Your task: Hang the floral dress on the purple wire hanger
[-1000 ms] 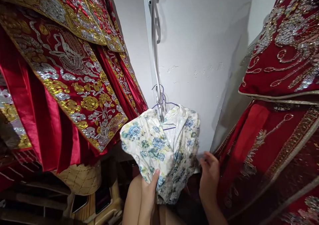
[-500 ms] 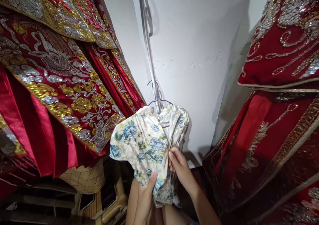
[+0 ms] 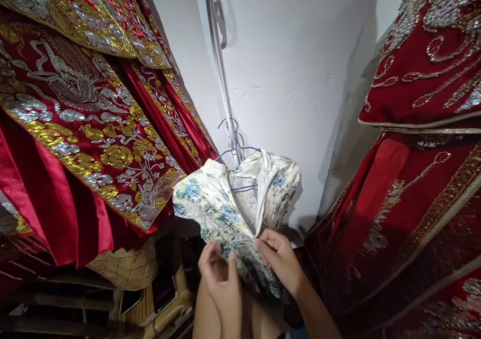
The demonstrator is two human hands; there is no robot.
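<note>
A white floral shirt (image 3: 221, 206) with blue flowers hangs on a thin purple wire hanger (image 3: 237, 148). Its collar is parted, and the inside of the back shows through the neck opening. Low on the front edge, my right hand (image 3: 280, 256) pinches the cloth between thumb and fingers. My left hand (image 3: 221, 274) is at the lower left of the shirt, thumb and fingers apart. Whether its fingertips touch the cloth is hard to make out. The lower hem hangs in shadow over the knees.
A metal rail (image 3: 220, 68) runs down the white wall (image 3: 285, 38) behind the hanger. Red garments with gold and silver embroidery (image 3: 116, 153) hang at left, and beaded red garments (image 3: 421, 93) at right. Phones (image 3: 164, 291) lie on a bamboo seat (image 3: 141, 314) at lower left.
My left hand has let go of the lower front and spread its fingers. The shirt has opened wider at the neck, its right shoulder spreading outward. My right hand has moved slightly down and right.
</note>
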